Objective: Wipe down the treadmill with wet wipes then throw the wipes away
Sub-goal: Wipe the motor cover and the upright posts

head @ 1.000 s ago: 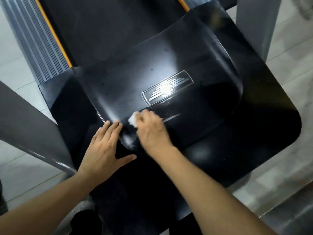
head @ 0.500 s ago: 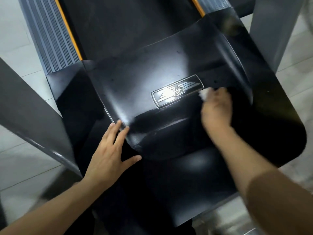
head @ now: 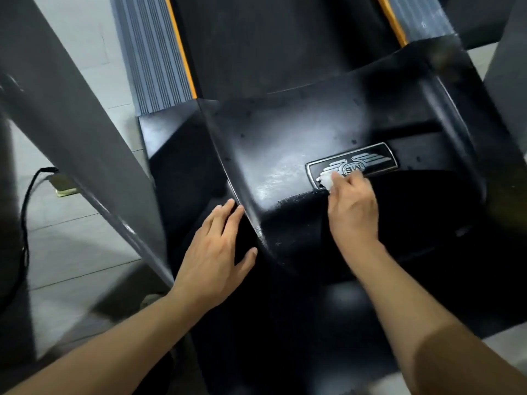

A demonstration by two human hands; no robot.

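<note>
Wiping the motor cover of the treadmill, head view only. The right hand has its fingers curled round a small white wipe, pressing it on the near-left end of the silver badge, at about 2 o'clock from frame centre. The left hand lies flat with fingers straight, holding nothing, braced on the black shell just beside the cover's raised left edge, at about 8 o'clock.

Judgement on the step: the badge has raised lettering and ribs, so short strokes along the ribs should lift dirt better than one broad sweep. A dull, streaked patch at 10 o'clock from the badge looks damp; dark specks farther up the cover at 12 o'clock look unwiped. Work outward in overlapping passes, and refold the wipe once it greys. Keep the left hand planted for balance. The wipe is bunched small, so the fingertips may rub the plastic directly; spreading it out would cover more.

Count: one wipe visible, one badge, two hands, two orange stripes beside the belt, two grey uprights, one black cable on the floor at 9 o'clock. No bin in view.
</note>
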